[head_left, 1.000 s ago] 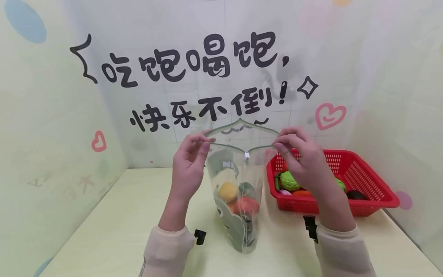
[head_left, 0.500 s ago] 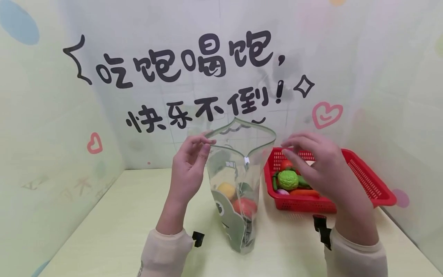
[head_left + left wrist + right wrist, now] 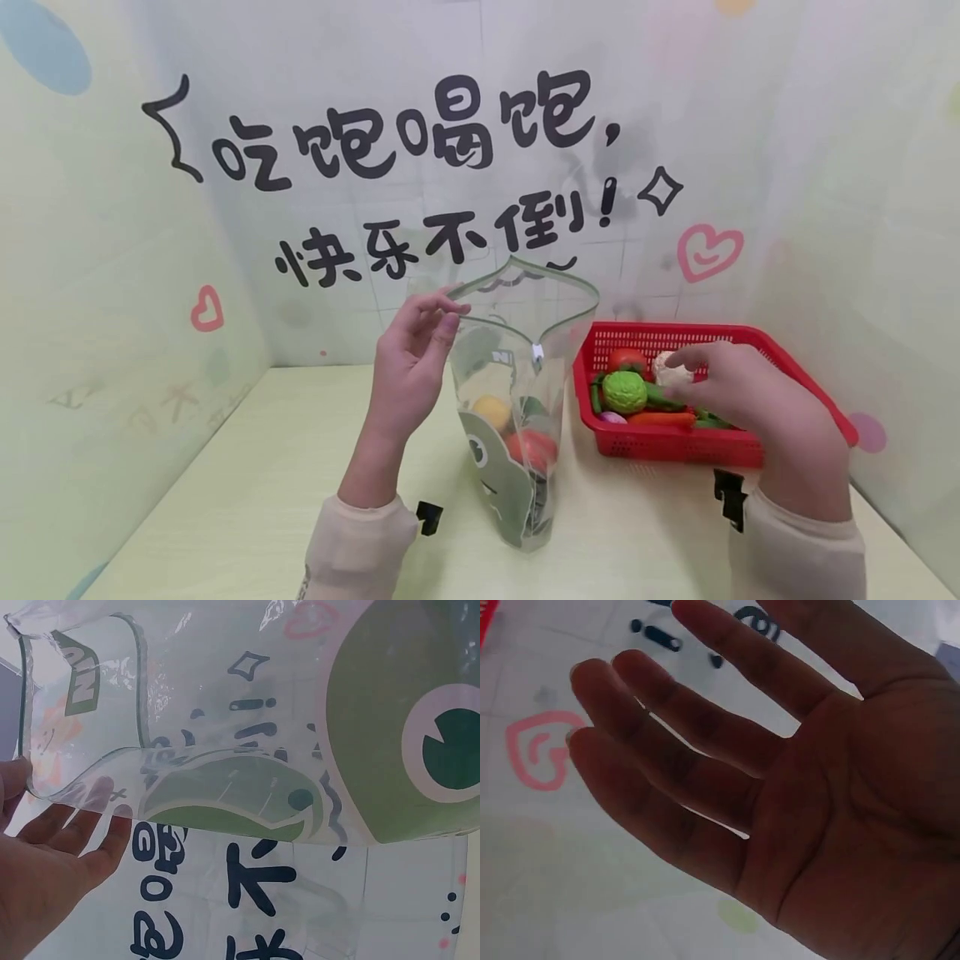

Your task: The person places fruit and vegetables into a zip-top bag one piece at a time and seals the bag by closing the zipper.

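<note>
A clear zip bag [image 3: 551, 392] with a green cartoon print stands upright on the table, its mouth spread wide. Inside it lie a yellow piece [image 3: 492, 412], a red one [image 3: 534, 450] and darker things low down. My left hand [image 3: 411, 350] pinches the left corner of the bag's rim between thumb and fingers; the left wrist view shows the fingers along the bag [image 3: 232, 787]. Over the red basket [image 3: 675, 448] hangs my right hand [image 3: 750, 392], fingers loosely bent and holding nothing. In the right wrist view the palm of the right hand [image 3: 802, 795] is bare.
The basket holds a green cabbage [image 3: 624, 392], a tomato [image 3: 628, 360], a carrot [image 3: 662, 419], a white cauliflower-like piece [image 3: 671, 368] and a purple piece [image 3: 612, 417]. A printed wall [image 3: 375, 317] stands behind the pale table [image 3: 285, 467].
My right hand has let go of the bag's right rim and moved right and down over the basket. The left hand keeps its pinch on the rim, and the bag stays open.
</note>
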